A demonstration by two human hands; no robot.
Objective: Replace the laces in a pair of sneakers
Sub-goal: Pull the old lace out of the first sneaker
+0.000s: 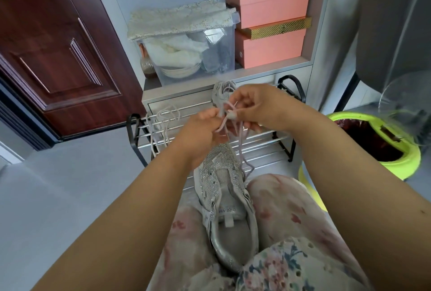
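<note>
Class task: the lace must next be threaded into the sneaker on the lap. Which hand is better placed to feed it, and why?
Probably the left hand: it pinches the lace directly above the sneaker. The right hand also pinches the lace, farther from the sneaker.

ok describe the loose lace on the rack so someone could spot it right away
Find the metal shoe rack standing before the grey cabinet. On its left end, beside the black side frame, a pale lace lies looped over the chrome bars. Unlike the lace in the hands, it is untouched and threaded through no shoe.
</note>
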